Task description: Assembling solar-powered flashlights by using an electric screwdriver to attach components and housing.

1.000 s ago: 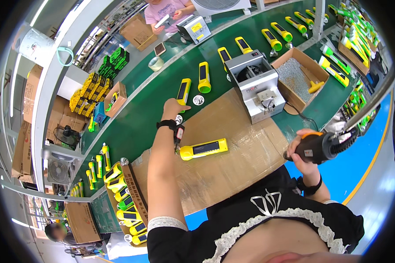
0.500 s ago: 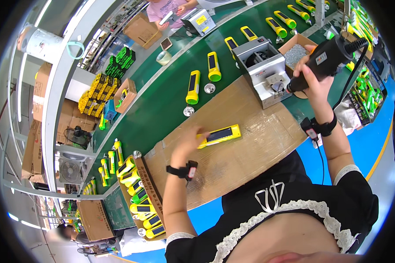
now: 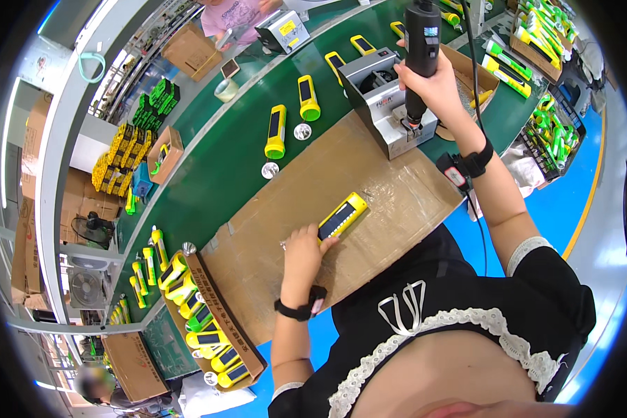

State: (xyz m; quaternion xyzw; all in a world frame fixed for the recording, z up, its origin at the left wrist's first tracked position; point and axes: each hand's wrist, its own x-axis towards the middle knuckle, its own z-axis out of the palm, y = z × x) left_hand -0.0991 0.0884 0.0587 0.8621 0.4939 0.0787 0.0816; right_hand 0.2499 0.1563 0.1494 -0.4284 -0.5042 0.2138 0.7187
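In the head view, the left hand (image 3: 304, 252) has its fingers curled round the lower-left end of a yellow solar flashlight (image 3: 343, 216), thumb along its near side. The flashlight lies aslant on a brown cardboard sheet (image 3: 397, 209), dark panel facing up, its free end pointing away to the upper right.

The right hand (image 3: 428, 85) is clenched round the body of a black electric screwdriver (image 3: 422, 45), which stands almost upright with its tip down at the front of a grey screw feeder (image 3: 374, 104) (whether the tip touches it, I cannot tell). A dark cable (image 3: 474, 70) runs down past the right hand. Each wrist wears a black strap.

Behind the cardboard sheet, on the green bench (image 3: 188, 198), two more yellow flashlights (image 3: 275, 132) lie apart, each with a round silver reflector (image 3: 269, 170) just beyond its near end. Behind the screw feeder, partly hidden by the right arm, is an open cardboard box (image 3: 460, 63) with a yellow tool in it.

Left of the sheet, a long carton (image 3: 219, 299) is filled with flashlights, mostly yellow, one of them green. Across the bench is a person in a pink shirt (image 3: 233, 19).
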